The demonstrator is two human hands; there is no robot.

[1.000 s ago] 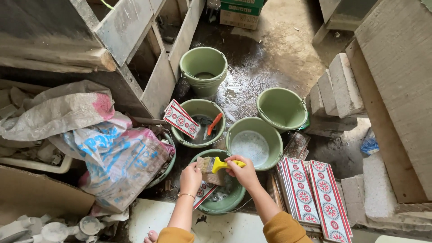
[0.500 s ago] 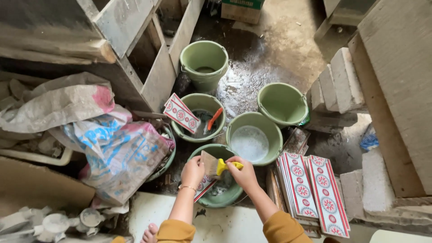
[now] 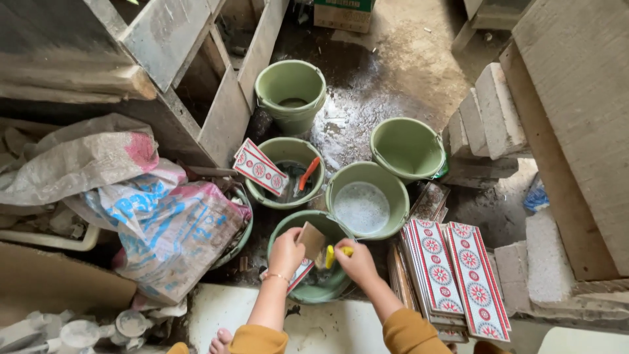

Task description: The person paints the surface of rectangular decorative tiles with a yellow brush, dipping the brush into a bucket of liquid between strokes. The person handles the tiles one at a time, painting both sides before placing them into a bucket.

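Note:
My left hand (image 3: 286, 252) holds a small tile (image 3: 310, 240) by its edge, brown back up, over a green bucket (image 3: 295, 227) near my knees. My right hand (image 3: 357, 261) grips a yellow-handled brush (image 3: 332, 254) right beside the tile. A patterned red-and-white tile (image 3: 300, 273) leans in the same bucket under my left hand. Both sleeves are mustard yellow.
Other green buckets: one with soapy water (image 3: 365, 198), one with an orange-handled tool and a patterned tile (image 3: 261, 166) on its rim, two more (image 3: 291, 92) (image 3: 407, 147) behind. A stack of patterned tiles (image 3: 452, 275) stands right. Printed sacks (image 3: 164, 223) lie left; concrete blocks (image 3: 488, 121) right.
The tile in my left hand has tipped up so its brown back faces me, and both hands have shifted slightly lower over the near bucket. The brush stays beside the tile.

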